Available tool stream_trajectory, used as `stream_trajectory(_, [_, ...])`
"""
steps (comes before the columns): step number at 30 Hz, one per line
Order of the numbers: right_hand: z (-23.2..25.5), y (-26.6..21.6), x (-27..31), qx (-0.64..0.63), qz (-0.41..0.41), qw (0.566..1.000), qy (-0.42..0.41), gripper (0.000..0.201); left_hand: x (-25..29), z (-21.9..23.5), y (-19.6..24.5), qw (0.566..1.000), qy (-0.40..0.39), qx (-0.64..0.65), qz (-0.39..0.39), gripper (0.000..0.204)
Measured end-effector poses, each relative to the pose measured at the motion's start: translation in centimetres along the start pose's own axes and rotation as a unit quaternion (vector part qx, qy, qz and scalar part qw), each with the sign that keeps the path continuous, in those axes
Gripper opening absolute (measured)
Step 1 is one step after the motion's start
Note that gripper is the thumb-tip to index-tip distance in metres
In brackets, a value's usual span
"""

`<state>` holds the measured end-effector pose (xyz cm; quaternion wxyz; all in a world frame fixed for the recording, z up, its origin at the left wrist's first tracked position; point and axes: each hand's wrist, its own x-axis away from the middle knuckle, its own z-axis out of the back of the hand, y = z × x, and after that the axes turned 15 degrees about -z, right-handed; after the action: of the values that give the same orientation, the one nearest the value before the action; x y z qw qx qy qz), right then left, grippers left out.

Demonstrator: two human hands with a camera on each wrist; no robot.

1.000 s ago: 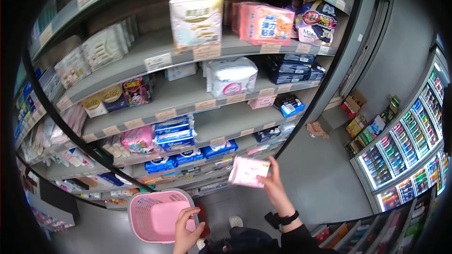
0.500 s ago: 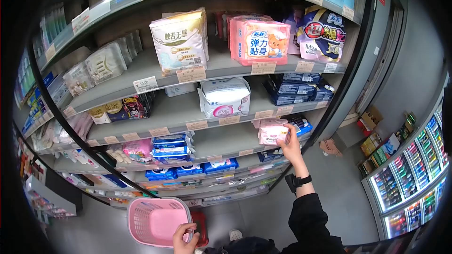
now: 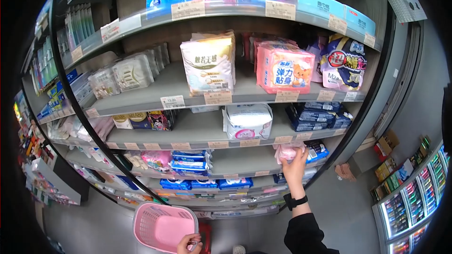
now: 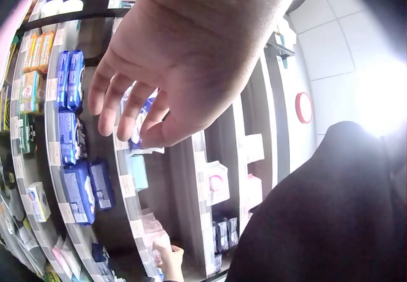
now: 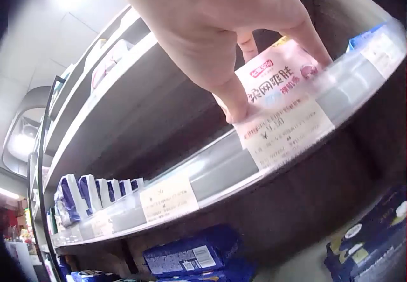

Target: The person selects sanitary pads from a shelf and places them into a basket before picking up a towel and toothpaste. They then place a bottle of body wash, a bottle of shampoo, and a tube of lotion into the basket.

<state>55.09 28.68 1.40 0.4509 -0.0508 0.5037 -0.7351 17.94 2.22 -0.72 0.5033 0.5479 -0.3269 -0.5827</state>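
**Pink pack at shelf edge, basket held low**

Left hand (image 3: 189, 243) low at bottom of head view, fingers curled on rim of pink basket (image 3: 162, 226), basket just left of hand and hanging below the shelving. In left wrist view same hand (image 4: 168, 72) fills the top, fingers bent down; grip itself out of that view.

Up and left of left hand: blue packs (image 3: 189, 162) stacked on a lower shelf, pink wrapped pack (image 3: 157, 159) touching them on their left. Further up, white pack with pink label (image 3: 248, 121) on shelf above, roughly between the two hands in height terms, well above both.

Right hand (image 3: 295, 167) raised to shelf (image 3: 245, 161) edge, black band on wrist below it, dark sleeve under that. Grasping pink pack (image 3: 288, 151), fingers wrapped over its top and front; pack sits at shelf front, just above price-tag strip, partly behind hand. Right wrist view confirms: right hand (image 5: 241, 34) with thumb and fingers clamped on pink pack (image 5: 280, 75), pack's lower edge touching clear tag rail, white price tag (image 5: 286, 132) right under fingertips.

Just right of right hand: blue and white pack (image 3: 318, 150) on same shelf, beside pink pack. Well above: pink bear-print pack (image 3: 285, 68) and dark blue bag (image 3: 346, 63).
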Motion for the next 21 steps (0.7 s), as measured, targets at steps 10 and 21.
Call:
stream_trajectory(10, [-0.5, 1.3, 0.8, 0.008, 0.081, 0.996, 0.027, 0.063, 0.3, 0.6, 1.2, 0.999, 0.013, 0.037, 0.024, 0.030])
stream_trajectory(21, [-0.5, 4.3, 19.2, -0.182, -0.104, 0.939, -0.273, 0.012, 4.8, 8.5, -2.5, 0.996, 0.059, 0.020, 0.065, 0.034])
